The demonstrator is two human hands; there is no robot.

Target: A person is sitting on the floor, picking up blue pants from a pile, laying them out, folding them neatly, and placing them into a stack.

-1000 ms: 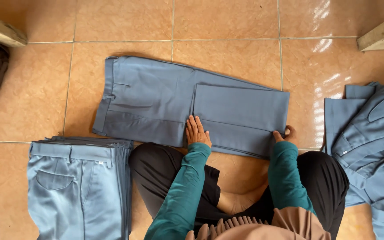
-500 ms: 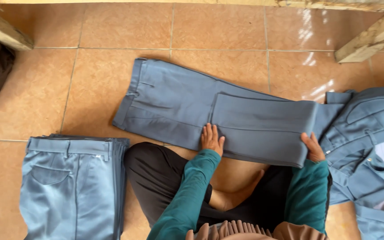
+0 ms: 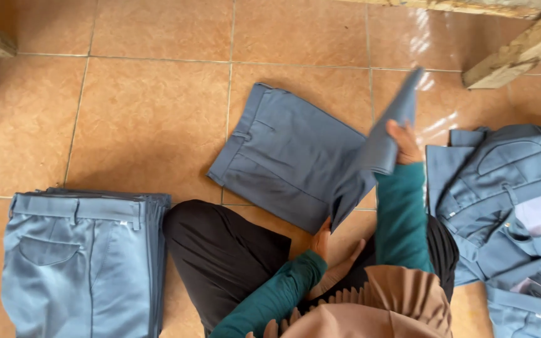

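while the right hand [image 3: 402, 141] pinches the lifted leg end of the grey-blue cotton trousers [image 3: 289, 156], their waistband points up-left of those fingers; left hand [image 3: 322, 241] grips the near edge.

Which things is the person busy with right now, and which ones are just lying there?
Busy with:
- grey-blue trousers, half folded on the floor
- right hand, lifting the trouser legs
- left hand, at the near edge of the trousers

Just lying there:
- stack of folded trousers
- heap of unfolded clothes
- wooden planks

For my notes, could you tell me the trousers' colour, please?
Plain grey-blue trousers, seen in the head view.
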